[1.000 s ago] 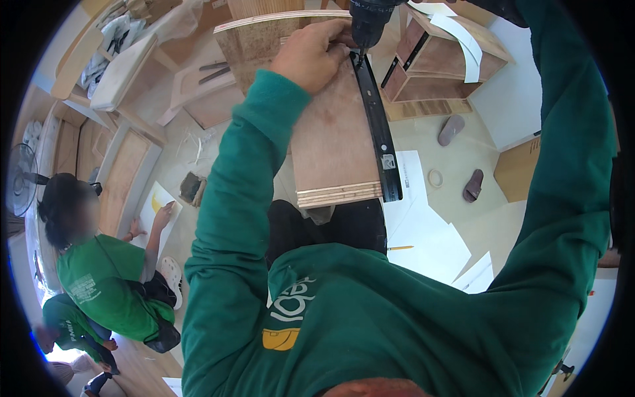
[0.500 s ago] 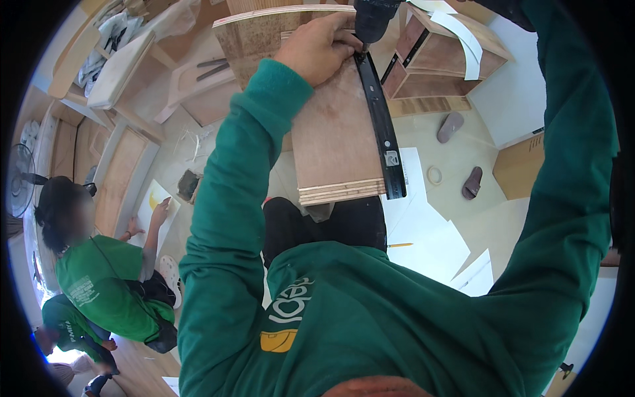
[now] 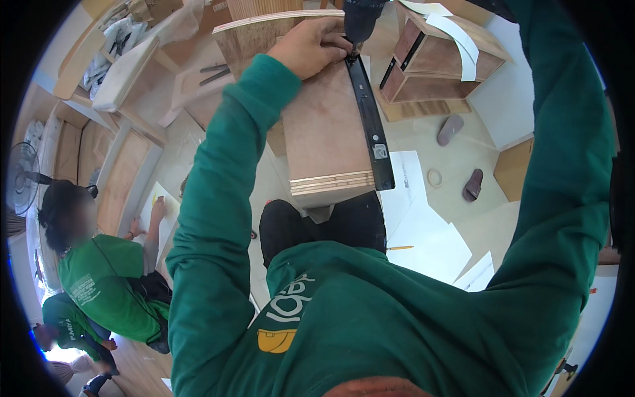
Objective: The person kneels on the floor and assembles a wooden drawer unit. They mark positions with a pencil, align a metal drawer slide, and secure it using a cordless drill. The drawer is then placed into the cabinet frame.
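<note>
My left hand (image 3: 309,47) lies on a plywood panel (image 3: 324,139) that stands between my knees. Its fingertips pinch the top end of a black metal slide rail (image 3: 368,126), which runs along the panel's right edge. The nose of a dark power drill (image 3: 360,18) points down at that same end, right against my fingers. My right sleeve (image 3: 562,152) rises along the right side toward the drill. My right hand is hidden beyond the top rim.
An open plywood box (image 3: 440,63) with white strips sits behind the panel. Two sandals (image 3: 452,129), a tape ring (image 3: 434,177), white sheets (image 3: 423,231) and a pencil (image 3: 400,248) lie on the floor. A person in green (image 3: 99,278) crouches at the left near a fan (image 3: 23,178).
Almost nothing differs. My left hand stays on the rail's top end with the drill against it, and the view has shifted slightly.
</note>
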Tool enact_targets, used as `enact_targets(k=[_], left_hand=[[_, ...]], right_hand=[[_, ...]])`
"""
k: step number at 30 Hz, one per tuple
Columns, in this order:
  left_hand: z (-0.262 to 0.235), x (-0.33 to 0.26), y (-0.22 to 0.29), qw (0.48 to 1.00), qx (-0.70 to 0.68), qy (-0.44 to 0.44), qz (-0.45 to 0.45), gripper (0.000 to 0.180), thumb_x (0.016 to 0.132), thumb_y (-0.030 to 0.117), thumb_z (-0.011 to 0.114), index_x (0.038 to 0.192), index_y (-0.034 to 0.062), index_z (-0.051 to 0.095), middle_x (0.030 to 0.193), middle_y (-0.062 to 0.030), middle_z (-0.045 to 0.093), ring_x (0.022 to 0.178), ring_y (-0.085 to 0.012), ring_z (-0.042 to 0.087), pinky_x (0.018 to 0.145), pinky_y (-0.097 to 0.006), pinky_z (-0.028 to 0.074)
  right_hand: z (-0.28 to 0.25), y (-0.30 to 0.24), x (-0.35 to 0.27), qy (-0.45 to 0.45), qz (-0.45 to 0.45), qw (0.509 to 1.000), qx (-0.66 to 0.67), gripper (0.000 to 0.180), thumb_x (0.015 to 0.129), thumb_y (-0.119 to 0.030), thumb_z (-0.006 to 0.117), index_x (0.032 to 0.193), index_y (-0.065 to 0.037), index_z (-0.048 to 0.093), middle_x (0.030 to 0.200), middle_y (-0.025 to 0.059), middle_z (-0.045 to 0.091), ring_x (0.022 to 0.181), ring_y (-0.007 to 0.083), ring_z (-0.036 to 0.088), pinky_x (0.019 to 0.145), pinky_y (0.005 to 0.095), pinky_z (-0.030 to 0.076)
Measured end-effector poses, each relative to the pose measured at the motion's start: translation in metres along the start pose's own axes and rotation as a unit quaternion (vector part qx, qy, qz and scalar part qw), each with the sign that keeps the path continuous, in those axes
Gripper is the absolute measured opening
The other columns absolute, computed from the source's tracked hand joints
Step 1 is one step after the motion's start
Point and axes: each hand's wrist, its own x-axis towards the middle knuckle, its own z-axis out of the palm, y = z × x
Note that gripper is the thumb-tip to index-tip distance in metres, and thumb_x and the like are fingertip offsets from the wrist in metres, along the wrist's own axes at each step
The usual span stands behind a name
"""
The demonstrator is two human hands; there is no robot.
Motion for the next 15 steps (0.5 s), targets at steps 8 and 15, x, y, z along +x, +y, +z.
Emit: enact_targets(k=[8, 15], left_hand=[[-0.003, 0.005, -0.007, 1.0, -0.008, 0.013, -0.015, 0.048, 0.084, -0.005, 0.062, 0.132, -0.0035, 0.052, 0.106, -0.0126, 0.068, 0.1, -0.0176, 0.064, 0.09, -0.028, 0.051], [-0.001, 0.009, -0.003, 0.999, 0.001, 0.017, -0.049, 0.046, 0.084, -0.004, 0.063, 0.129, -0.0043, 0.054, 0.105, -0.0131, 0.069, 0.101, -0.0176, 0.065, 0.092, -0.027, 0.051]], right_hand=[[0.01, -0.001, -0.006, -0.008, -0.015, 0.999, -0.031, 0.042, 0.074, -0.034, 0.083, 0.105, -0.009, 0.07, 0.088, 0.0049, 0.07, 0.078, 0.0149, 0.064, 0.072, 0.0282, 0.051], [0.014, 0.003, -0.012, -0.019, -0.015, 0.999, -0.049, 0.047, 0.072, -0.037, 0.084, 0.108, -0.011, 0.07, 0.091, 0.0053, 0.07, 0.082, 0.016, 0.064, 0.076, 0.0292, 0.051]])
